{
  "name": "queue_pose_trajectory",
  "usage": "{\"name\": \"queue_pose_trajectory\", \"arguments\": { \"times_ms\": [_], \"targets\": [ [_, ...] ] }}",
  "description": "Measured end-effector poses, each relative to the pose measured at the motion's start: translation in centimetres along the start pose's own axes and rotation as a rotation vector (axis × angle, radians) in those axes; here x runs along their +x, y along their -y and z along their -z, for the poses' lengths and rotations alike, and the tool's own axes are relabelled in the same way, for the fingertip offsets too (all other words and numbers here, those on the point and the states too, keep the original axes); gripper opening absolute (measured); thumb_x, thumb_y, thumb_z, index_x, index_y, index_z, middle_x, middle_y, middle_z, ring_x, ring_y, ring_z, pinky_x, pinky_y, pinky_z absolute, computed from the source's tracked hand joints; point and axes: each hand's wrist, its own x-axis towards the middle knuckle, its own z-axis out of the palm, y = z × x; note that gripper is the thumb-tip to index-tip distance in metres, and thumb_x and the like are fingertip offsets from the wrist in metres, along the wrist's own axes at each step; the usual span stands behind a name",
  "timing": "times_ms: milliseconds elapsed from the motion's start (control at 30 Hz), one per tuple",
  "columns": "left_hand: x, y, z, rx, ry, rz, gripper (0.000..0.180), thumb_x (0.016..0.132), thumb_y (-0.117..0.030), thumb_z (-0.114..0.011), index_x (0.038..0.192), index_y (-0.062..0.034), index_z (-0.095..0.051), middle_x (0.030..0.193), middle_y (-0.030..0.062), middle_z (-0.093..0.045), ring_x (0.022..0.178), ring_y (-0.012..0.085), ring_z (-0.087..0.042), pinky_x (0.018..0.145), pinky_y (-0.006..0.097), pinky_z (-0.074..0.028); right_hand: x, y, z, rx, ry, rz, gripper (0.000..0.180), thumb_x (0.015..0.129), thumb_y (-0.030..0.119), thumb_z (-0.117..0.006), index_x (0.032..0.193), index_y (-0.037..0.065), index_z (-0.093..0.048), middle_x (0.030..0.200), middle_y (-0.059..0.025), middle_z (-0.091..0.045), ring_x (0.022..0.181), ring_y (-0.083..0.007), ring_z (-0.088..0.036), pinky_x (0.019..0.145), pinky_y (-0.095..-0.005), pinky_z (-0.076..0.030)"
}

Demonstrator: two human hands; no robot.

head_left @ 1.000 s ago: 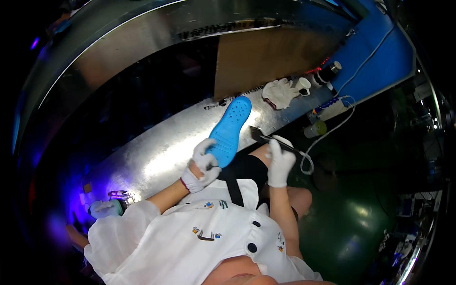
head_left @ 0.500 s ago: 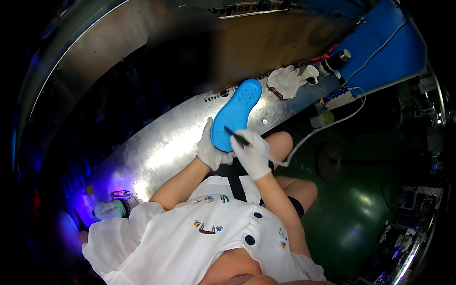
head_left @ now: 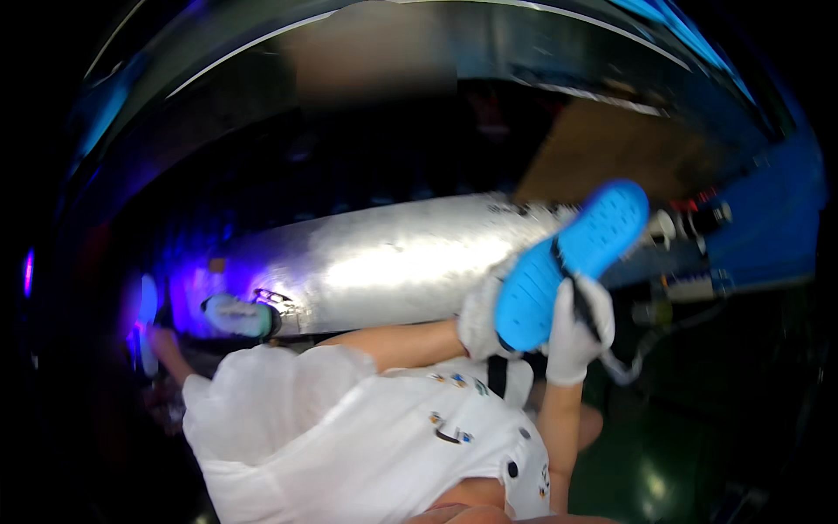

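A bright blue shoe sole [head_left: 528,301] is tilted up over the bench's front edge, its dotted end pointing far right. My gloved left hand [head_left: 478,323] grips the lower end from the left and beneath, with the fingers partly hidden behind it. In my gloved right hand [head_left: 576,341] is a slim black brush-like tool [head_left: 583,310], closed in the fingers. Its dark tip lies at the left edge of the sole's middle. From below this hand a pale tube [head_left: 628,367] runs off to the right, blurred.
A shiny metal bench [head_left: 375,253] crosses the view. At its left stands a pale green and white shoe [head_left: 236,316]; beyond it another person's forearm [head_left: 170,349] is near a bluish sole-like shape [head_left: 148,301]. Behind my sole are brown cardboard [head_left: 611,148] and a white cup [head_left: 662,229].
The view has swung left, so the bench and my hands appear farther right. The tool's tip has moved from the sole's lower half up to its middle. Both hands keep their hold.
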Motion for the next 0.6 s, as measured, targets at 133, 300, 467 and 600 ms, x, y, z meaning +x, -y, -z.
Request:
{"name": "queue_pose_trajectory", "arguments": {
  "times_ms": [133,300,467,600],
  "targets": [
    [-0.9,-0.1,-0.1,-0.002,-0.089,-0.117,0.072,0.086,-0.074,-0.043,0.125,-0.0149,-0.057,0.107,0.0163,-0.064,0.085,0.0305,-0.065,0.072,0.044,-0.056,-1.3,1.9,1.5,0.395,0.265,-0.208,0.013,0.08,-0.001,-0.072,0.092,0.0,-0.068,0.091,-0.0089,-0.069,0.079,-0.0185,-0.066,0.079,-0.032,-0.052],
    [-0.2,0.2,0.5,-0.002,-0.137,-0.231,0.083,0.088,-0.073,-0.042,0.137,-0.0069,-0.048,0.119,0.0229,-0.06,0.091,0.0378,-0.064,0.085,0.044,-0.054,-1.6,1.0,0.4,0.24,0.108,-0.068,0.021,0.081,-0.005,-0.068,0.101,-0.002,-0.065,0.091,-0.0112,-0.069,0.084,-0.0219,-0.065,0.08,-0.0332,-0.051],
    [-0.7,-0.9,0.6,-0.002,0.371,-0.201,0.07,0.09,-0.068,-0.044,0.129,-0.0099,-0.052,0.118,0.0152,-0.062,0.098,0.0276,-0.064,0.074,0.045,-0.056,-0.8,2.2,1.2,0.487,0.151,-0.388,0.014,0.083,-0.005,-0.065,0.096,0.001,-0.065,0.081,-0.0091,-0.064,0.076,-0.0179,-0.061,0.074,-0.0305,-0.05],
    [-1.2,-0.3,-3.6,0.038,-0.137,-0.296,0.077,0.087,-0.07,-0.049,0.129,-0.0052,-0.052,0.119,0.0189,-0.061,0.097,0.035,-0.062,0.079,0.045,-0.055,-2.3,1.1,0.7,0.192,0.105,0.024,0.015,0.081,-0.008,-0.066,0.093,0.0,-0.067,0.084,-0.0102,-0.069,0.078,-0.0215,-0.066,0.079,-0.033,-0.052]
  ]
}}
